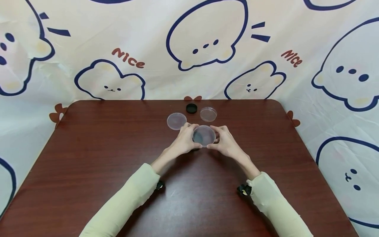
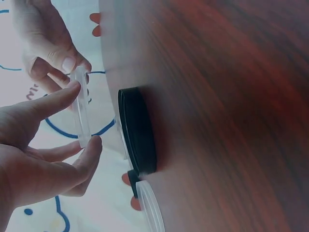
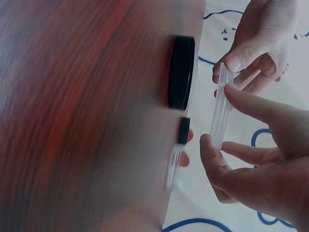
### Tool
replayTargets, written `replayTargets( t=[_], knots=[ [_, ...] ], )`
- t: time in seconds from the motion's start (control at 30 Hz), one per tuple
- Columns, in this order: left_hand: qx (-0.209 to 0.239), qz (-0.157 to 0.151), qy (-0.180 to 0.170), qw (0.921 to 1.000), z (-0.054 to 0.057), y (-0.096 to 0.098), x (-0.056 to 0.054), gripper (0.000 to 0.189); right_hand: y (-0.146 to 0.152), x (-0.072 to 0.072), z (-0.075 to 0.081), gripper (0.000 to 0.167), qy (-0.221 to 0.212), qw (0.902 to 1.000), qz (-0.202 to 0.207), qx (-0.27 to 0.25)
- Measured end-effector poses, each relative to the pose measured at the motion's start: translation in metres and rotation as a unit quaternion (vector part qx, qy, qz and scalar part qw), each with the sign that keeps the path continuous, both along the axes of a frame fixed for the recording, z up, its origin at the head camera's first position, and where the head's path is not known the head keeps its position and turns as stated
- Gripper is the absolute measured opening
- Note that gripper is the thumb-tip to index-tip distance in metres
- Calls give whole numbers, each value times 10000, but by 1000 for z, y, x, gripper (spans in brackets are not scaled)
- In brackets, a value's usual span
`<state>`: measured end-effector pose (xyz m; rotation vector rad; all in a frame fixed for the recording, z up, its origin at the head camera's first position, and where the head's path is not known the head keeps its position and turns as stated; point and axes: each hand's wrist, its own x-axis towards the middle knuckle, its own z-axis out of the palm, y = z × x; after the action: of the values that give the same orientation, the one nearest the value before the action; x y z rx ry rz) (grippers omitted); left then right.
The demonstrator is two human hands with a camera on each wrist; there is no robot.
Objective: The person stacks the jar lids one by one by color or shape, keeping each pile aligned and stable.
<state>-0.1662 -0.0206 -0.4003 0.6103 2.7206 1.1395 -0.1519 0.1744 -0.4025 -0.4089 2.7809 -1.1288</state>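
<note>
Both hands hold a clear, shallow petri dish [image 1: 204, 136] above the far middle of the table. My left hand [image 1: 186, 140] pinches its left edge between thumb and fingers, and my right hand [image 1: 226, 143] pinches the opposite edge. Edge-on in the left wrist view, the dish [image 2: 81, 108] is held up off the tabletop. Beneath it on the table lies a thick black round disc [image 3: 182, 72], mostly covered by the dish and left hand in the head view.
Beyond the hands, one clear round dish [image 1: 176, 121] lies at the left and another [image 1: 208, 114] at the right. A smaller black round piece [image 1: 191, 108] sits between them near the far edge of the brown table [image 1: 103, 171]. A printed cloth [image 1: 160, 79] hangs behind.
</note>
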Motion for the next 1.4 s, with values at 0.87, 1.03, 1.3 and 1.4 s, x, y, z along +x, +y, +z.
replayTargets(
  t=[0.87, 1.03, 1.3, 1.4],
  knots=[
    [-256, 122, 385, 9989, -9, -75, 30, 72, -72, 28, -14, 73, 153, 9988, 411, -215],
    [-159, 127, 114, 9997, -12, -93, 35, 71, -85, 30, -17, 71, 63, 9976, 645, -255],
    [-144, 84, -170, 9997, -19, -116, 42, 72, -101, 32, -24, 68, 55, 9943, 1009, -352],
    [-101, -45, -154, 9998, -20, -121, 42, 70, -103, 33, -27, 68, 63, 9936, 1077, -331]
  ],
)
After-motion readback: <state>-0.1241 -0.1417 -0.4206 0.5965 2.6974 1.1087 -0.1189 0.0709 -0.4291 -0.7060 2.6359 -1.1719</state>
